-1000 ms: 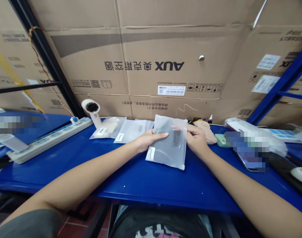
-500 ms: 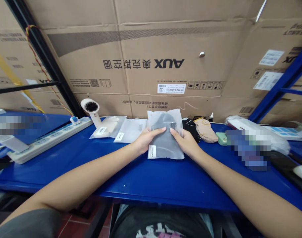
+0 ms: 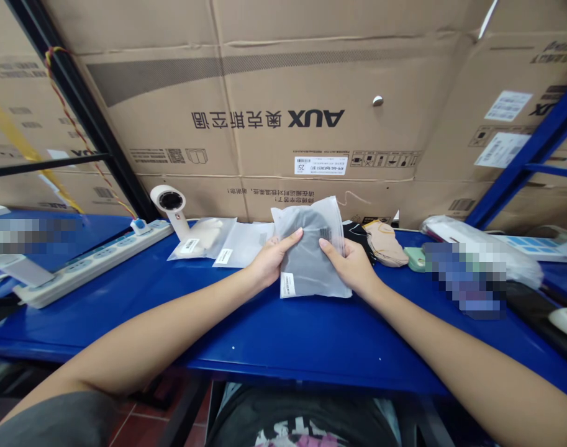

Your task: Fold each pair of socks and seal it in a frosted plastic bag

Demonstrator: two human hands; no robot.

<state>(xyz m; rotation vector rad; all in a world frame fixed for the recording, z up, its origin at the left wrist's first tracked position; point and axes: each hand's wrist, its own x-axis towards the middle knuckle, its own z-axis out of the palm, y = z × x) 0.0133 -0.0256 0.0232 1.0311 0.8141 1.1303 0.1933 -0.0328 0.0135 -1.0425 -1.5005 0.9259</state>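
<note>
A frosted plastic bag (image 3: 313, 267) with something dark folded inside is held up over the blue table. At its lower left corner is a small white label. My left hand (image 3: 270, 259) grips the bag's left side, thumb on the front. On the right side my right hand (image 3: 351, 262) grips it too, its thumb also lying on the front. The other fingers of both hands are hidden behind the bag. Behind my left hand lies a flat frosted bag (image 3: 246, 243) with a label. To the right, black fabric pieces (image 3: 359, 239) and beige fabric pieces (image 3: 386, 244) lie close to my right hand.
A white handheld fan (image 3: 171, 208) stands at the back left, beside a bag with beige contents (image 3: 204, 237). A long power strip (image 3: 97, 264) lies left on the blue table (image 3: 227, 335). A green case (image 3: 414, 258) and plastic-wrapped item (image 3: 483, 248) lie right. Cardboard (image 3: 264, 74) walls the back.
The bag has tilted, its top leaning left and its lower edge shifting slightly right. Both hands keep hold of it, and the left thumb sits a little higher and further left.
</note>
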